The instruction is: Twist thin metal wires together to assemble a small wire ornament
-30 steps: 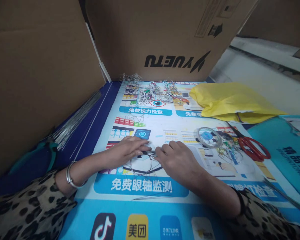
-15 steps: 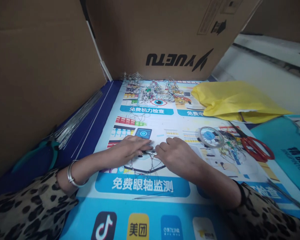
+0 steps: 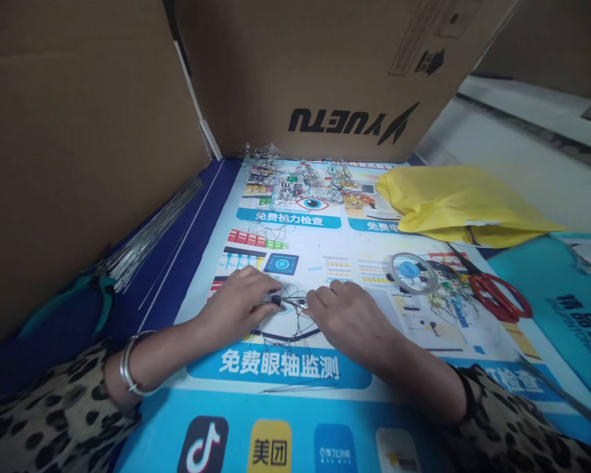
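Thin twisted wire (image 3: 290, 301) spans the gap between my two hands, just above the printed sheet. My left hand (image 3: 240, 299) has its thumb and fingers drawn together at the wire's left end, where a small dark spot shows at the fingertips. What exactly these fingers pinch is too small to make out. From the other side, my right hand (image 3: 350, 316) is closed, its fingertips pinching the wire's right end. Fine looped wire strands with tiny beads (image 3: 295, 328) hang below and lie over the sheet.
Tangled beaded wires (image 3: 339, 179) lie at the back before a cardboard box (image 3: 256, 72). On the left are teal-handled pliers (image 3: 106, 299) and straight wires (image 3: 148, 230). Rightward sit a tape roll (image 3: 411, 272), red scissors (image 3: 502, 297) and a yellow bag (image 3: 453, 197).
My left hand has drawn back leftward from my right hand, exposing more wire between them. The right hand stays nearly in place. The view has shifted slightly.
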Tool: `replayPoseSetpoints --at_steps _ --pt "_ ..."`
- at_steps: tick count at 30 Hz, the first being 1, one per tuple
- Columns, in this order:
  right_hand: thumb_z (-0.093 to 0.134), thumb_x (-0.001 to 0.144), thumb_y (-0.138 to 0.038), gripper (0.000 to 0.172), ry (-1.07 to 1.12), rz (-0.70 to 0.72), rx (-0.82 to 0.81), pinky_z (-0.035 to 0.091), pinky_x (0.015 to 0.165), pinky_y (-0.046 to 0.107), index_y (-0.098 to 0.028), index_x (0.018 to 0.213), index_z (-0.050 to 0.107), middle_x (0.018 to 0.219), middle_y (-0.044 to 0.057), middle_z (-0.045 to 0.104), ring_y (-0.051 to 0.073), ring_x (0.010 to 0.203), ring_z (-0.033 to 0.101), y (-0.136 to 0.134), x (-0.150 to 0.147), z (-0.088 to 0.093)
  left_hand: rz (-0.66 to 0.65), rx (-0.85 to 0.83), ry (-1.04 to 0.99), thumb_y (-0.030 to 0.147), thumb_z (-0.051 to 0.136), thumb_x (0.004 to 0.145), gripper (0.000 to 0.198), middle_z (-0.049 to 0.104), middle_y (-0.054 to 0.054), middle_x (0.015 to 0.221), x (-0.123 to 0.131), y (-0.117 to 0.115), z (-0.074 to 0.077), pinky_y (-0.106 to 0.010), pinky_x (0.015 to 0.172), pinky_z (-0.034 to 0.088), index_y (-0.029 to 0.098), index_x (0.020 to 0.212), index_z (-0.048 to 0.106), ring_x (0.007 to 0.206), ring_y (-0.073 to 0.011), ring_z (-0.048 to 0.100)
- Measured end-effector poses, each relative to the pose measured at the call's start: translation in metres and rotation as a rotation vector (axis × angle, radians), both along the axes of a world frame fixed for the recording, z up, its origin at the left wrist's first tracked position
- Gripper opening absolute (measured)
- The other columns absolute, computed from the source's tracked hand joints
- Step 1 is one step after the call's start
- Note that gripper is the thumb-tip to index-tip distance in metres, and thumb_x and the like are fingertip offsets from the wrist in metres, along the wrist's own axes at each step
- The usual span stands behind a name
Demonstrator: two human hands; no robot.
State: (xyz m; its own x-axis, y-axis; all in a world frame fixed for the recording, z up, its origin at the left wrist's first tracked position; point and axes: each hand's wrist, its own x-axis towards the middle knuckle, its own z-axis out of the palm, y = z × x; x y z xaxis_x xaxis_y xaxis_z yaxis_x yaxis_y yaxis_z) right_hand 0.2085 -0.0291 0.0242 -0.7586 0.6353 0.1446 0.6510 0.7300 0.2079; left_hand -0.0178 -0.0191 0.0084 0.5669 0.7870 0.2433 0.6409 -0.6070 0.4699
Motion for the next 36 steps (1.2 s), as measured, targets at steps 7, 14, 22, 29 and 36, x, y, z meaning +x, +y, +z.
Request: replayPoseSetpoints --at_steps 7,14,22,29,36 --pt "0.053 0.085 -0.02 0.007 -0.011 -0.008 -0.022 0.022 0.059 0.03 -0.017 0.079 0.055 0.073 0.004 0.058 0.017 0.068 0.044 0.006 0.002 0.006 0.02 -0.007 -0.033 0.026 0.048 0.089 0.014 0.062 -0.002 0.083 0.003 -0.001 -0.001 -0.032 0.076 0.039 0.019 0.087 0.06 0.082 -0.0177 0.052" --pt "0.053 0.086 -0.031 0.015 -0.005 0.017 -0.053 0.023 0.062 0.03 -0.018 0.079 0.056 0.075 0.003 0.058 0.018 0.071 0.045 0.014 0.008 0.012 0.005 -0.013 -0.092 0.022 0.047 0.089 0.013 0.063 -0.002 0.083 0.002 0.003 -0.003 -0.032 0.074 0.04 0.019 0.083 0.059 0.081 -0.0173 0.054" --pt "0.05 0.087 -0.018 0.01 -0.049 0.092 -0.025 0.022 0.06 0.031 -0.017 0.079 0.056 0.072 0.004 0.057 0.018 0.071 0.044 0.015 0.006 0.014 -0.025 -0.018 -0.094 0.019 0.045 0.089 0.014 0.062 -0.002 0.083 0.001 0.005 -0.004 -0.031 0.075 0.04 0.019 0.086 0.058 0.081 -0.0166 0.054" --pt "0.048 0.088 -0.016 0.012 -0.069 0.104 -0.045 0.022 0.058 0.031 -0.016 0.078 0.055 0.071 0.004 0.056 0.018 0.07 0.043 0.012 0.008 0.017 -0.028 0.007 -0.042 0.019 0.043 0.089 0.014 0.061 -0.003 0.081 -0.001 0.003 -0.004 -0.031 0.073 0.04 0.018 0.085 0.057 0.08 -0.0172 0.053" --pt "0.048 0.087 -0.015 0.013 -0.063 0.107 -0.029 0.022 0.058 0.031 -0.016 0.077 0.054 0.07 0.004 0.057 0.018 0.069 0.044 0.01 0.007 0.017 -0.036 0.053 -0.041 0.018 0.042 0.089 0.015 0.06 -0.004 0.081 0.0 0.002 -0.002 -0.031 0.071 0.041 0.017 0.085 0.056 0.079 -0.0169 0.053"
